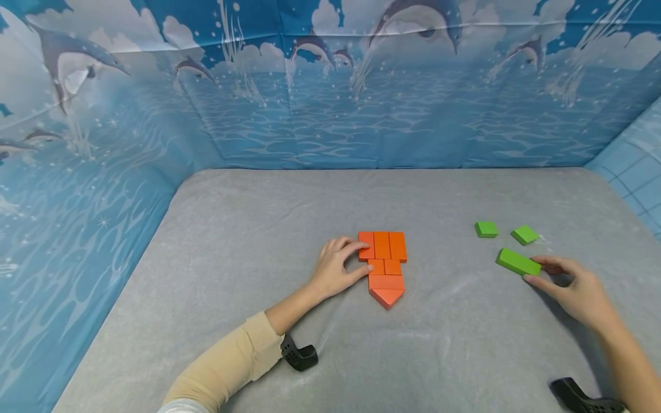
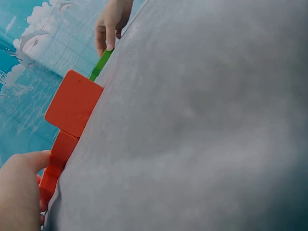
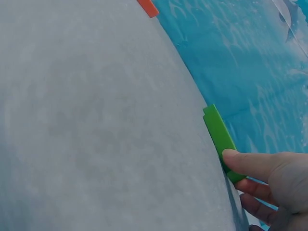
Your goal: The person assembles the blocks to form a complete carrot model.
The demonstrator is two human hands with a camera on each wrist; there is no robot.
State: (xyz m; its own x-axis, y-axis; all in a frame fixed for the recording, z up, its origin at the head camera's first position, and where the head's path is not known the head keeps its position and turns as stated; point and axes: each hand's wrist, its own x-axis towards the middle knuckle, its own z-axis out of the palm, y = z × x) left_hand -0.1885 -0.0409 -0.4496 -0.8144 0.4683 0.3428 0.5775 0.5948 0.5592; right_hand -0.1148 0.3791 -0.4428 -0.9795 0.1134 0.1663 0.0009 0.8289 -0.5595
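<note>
Orange blocks (image 1: 386, 281) lie flat together mid-table: three upright rectangles on top, two small ones below, then a wide piece and a point facing the wearer. My left hand (image 1: 333, 272) touches their left side, index fingertip on the top-left block (image 1: 366, 253) and thumb by a small block (image 1: 376, 266). In the left wrist view the thumb rests against the orange row (image 2: 65, 144). Over to the right, my right hand (image 1: 580, 292) pinches the near end of a long green block (image 1: 516, 261) between thumb and fingers. The right wrist view shows this green block (image 3: 220, 132) too.
Two smaller green blocks, one on the left (image 1: 486, 229) and one on the right (image 1: 525, 234), lie just beyond the long one. Grey cloth (image 1: 258, 218) covers the table. A blue dolphin-print curtain (image 1: 320, 126) borders its back and left.
</note>
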